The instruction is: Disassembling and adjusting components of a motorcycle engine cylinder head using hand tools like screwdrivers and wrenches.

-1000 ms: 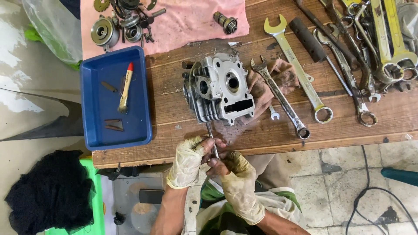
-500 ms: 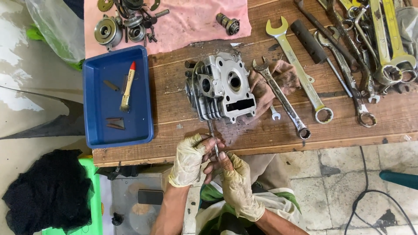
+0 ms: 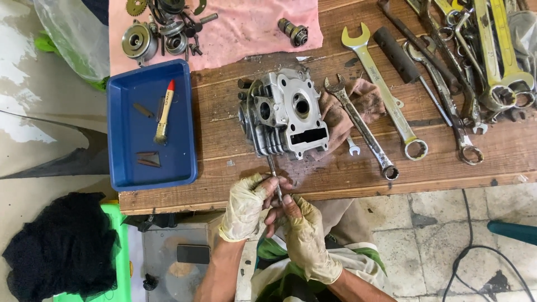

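Head view: both gloved hands meet at the near edge of the wooden workbench point(image 3: 224, 120), just below the silver cylinder head point(image 3: 284, 114) that sits in the middle of the bench. The left hand point(image 3: 245, 204) and the right hand point(image 3: 302, 237) are closed together around a thin metal rod point(image 3: 274, 178); its upper end reaches the lower edge of the cylinder head, and its lower part is hidden among the fingers. Both grips are narrow, pinching the rod, with the left hand a little higher on it than the right.

Just right of the cylinder head lies a brownish rag point(image 3: 358, 100), with a combination wrench point(image 3: 361, 126) across it. Further right of the cylinder head lie a longer open-end wrench point(image 3: 386, 95) and a heap of other spanners and tools point(image 3: 481, 61). Left of the cylinder head stands a blue tray point(image 3: 120, 168) holding a small brush point(image 3: 164, 111) with a red tip. Above the cylinder head a pink cloth point(image 3: 251, 28) carries gears and small engine parts point(image 3: 159, 31).
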